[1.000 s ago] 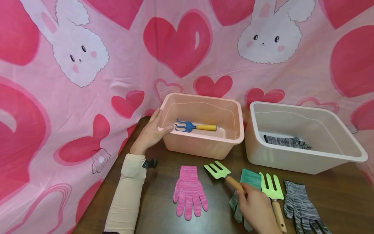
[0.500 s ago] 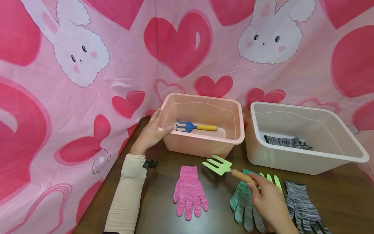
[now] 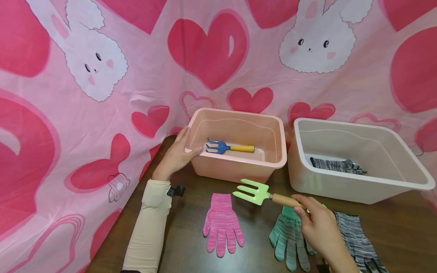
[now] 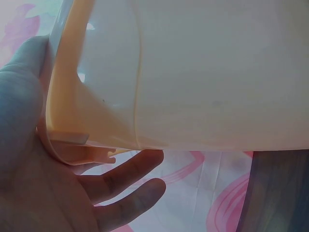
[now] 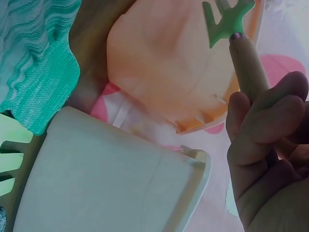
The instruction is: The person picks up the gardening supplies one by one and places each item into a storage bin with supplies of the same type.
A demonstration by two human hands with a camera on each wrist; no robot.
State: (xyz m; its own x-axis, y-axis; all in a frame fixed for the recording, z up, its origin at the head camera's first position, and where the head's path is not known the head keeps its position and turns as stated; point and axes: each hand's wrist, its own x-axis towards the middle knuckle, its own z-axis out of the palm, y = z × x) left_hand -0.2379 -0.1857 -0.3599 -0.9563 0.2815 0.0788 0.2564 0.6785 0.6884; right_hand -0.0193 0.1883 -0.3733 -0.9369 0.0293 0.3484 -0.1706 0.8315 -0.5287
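Observation:
My right hand [image 3: 319,225] grips the wooden handle of a light green hand fork [image 3: 257,192], held above the table with its tines pointing left. My left hand [image 3: 175,153] holds the front left corner of a peach plastic bin [image 3: 235,168], its thumb at the rim and its fingers along the outside. Inside that bin lies a blue hand rake [image 3: 220,148] with a yellow handle. Below my right hand is a green glove [image 3: 289,239]. A second green fork [image 5: 12,157] shows in the right wrist view; my right hand mostly hides it in the head view.
A pink glove [image 3: 223,225] lies flat on the dark wooden table [image 3: 184,235]. To the right is a grey-black glove [image 3: 358,237]. A whitish bin [image 3: 358,187] stands beside the peach one, with a grey-black glove [image 3: 336,165] inside. A pink printed cloth [image 3: 146,68] hangs behind.
My right hand has lifted the hand fork from near the table and shifted slightly up and right. The fork has turned closer to level. My left hand stays at the bin corner.

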